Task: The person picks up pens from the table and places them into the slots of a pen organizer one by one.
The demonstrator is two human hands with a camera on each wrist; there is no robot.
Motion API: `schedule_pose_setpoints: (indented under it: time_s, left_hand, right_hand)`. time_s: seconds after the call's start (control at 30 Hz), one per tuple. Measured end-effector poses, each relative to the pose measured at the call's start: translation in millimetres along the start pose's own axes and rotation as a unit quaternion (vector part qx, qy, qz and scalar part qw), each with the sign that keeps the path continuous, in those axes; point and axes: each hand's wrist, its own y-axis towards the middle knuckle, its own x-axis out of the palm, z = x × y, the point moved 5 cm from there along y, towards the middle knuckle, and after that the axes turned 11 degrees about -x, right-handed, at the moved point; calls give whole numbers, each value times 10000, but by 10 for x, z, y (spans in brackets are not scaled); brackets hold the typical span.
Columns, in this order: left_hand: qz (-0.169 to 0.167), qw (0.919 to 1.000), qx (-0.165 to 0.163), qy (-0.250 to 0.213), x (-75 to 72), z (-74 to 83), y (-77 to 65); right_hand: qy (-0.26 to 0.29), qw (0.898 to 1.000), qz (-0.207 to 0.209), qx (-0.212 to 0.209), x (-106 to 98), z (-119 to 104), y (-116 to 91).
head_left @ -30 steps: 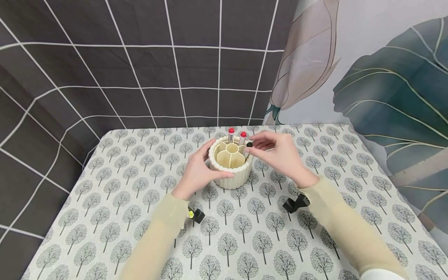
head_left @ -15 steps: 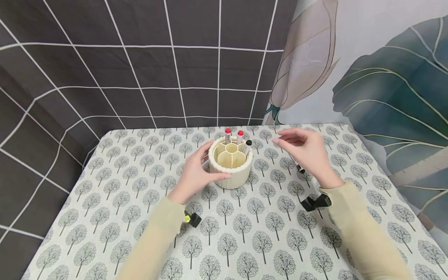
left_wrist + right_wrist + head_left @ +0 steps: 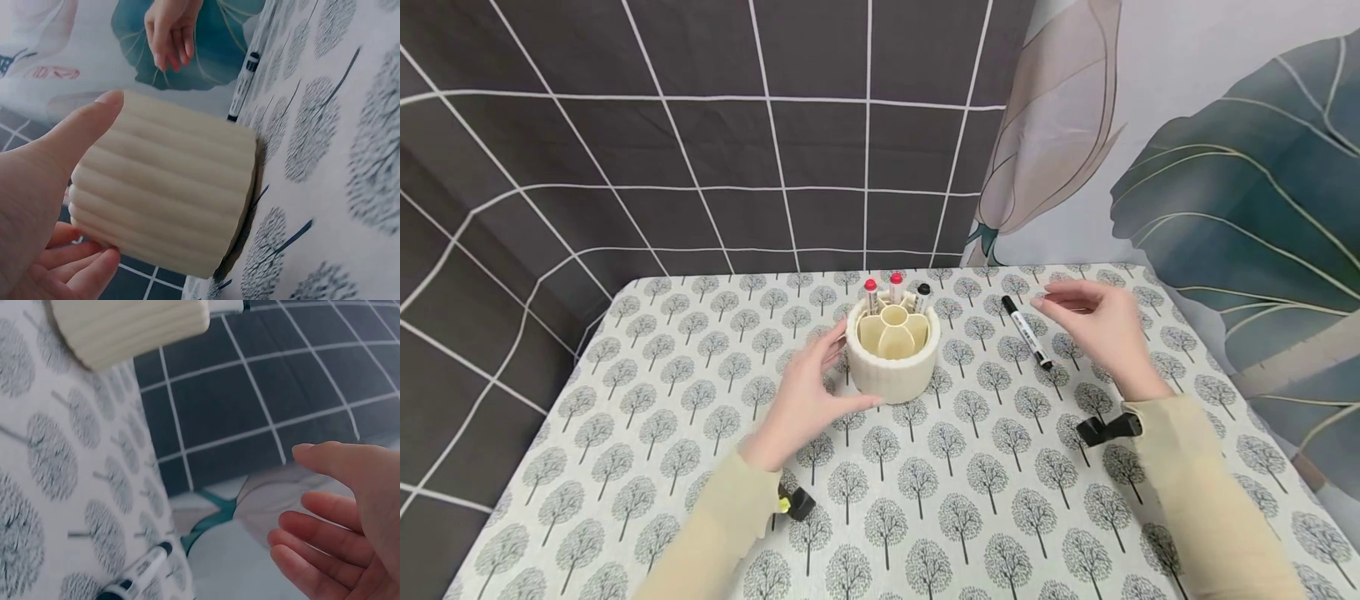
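Note:
A cream ribbed pen holder [image 3: 892,379] with petal-shaped compartments stands upright on the table. Two red-capped markers [image 3: 871,287] and a black-capped marker [image 3: 922,292] stick up from its back compartments. My left hand [image 3: 797,396] holds the holder at its left side, thumb across the front and fingers around the back left. In the left wrist view the thumb and fingers span the ribbed wall [image 3: 169,187]. My right hand [image 3: 1101,325] hovers with nothing in it, fingers relaxed, just right of a black-and-white marker [image 3: 1028,333] lying on the cloth.
A tree-print cloth [image 3: 917,500] covers the table. Behind it hangs a dark curtain [image 3: 700,150] with a white grid, and a leaf-patterned curtain [image 3: 1247,192] on the right. Each wrist carries a small black camera, such as the right one [image 3: 1108,429].
My right hand has let go of the black-capped marker in the holder and moved right, past the lying marker. In my left hand the holder has turned, shifting its markers leftward.

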Motion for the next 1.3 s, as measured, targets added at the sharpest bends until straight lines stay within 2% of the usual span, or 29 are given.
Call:
schedule_pose_setpoints:
  time_s: [0.17, 0.3, 0.47, 0.7, 0.9, 1.13, 1.3]
  left_hand:
    - [192, 9998, -56, 89, -10, 9, -82]
    - [207, 9997, -144, 15, -26, 12, -69]
    - [213, 9996, -66, -193, -42, 25, 46]
    - [161, 9998, -92, -46, -24, 47, 220]
    - [-35, 9999, 77, -78, 41, 81, 320]
    - [-94, 9997, -206, 36, 128, 51, 386]
    - [-165, 9994, -251, -145, 140, 36, 408]
  right_hand:
    - [-133, 9993, -249, 237, -3, 143, -65]
    - [-303, 9978, -502, 312, 30, 229, -122]
    - [-309, 9947, -922, 331, 124, 356, -177]
    - [-546, 9880, -1386, 394, 228, 484, -245]
    - [-776, 9850, -1477, 442, 278, 556, -283]
    - [-931, 9848, -1420, 372, 330, 582, -299]
    - [-949, 9853, -1369, 374, 343, 593, -300]
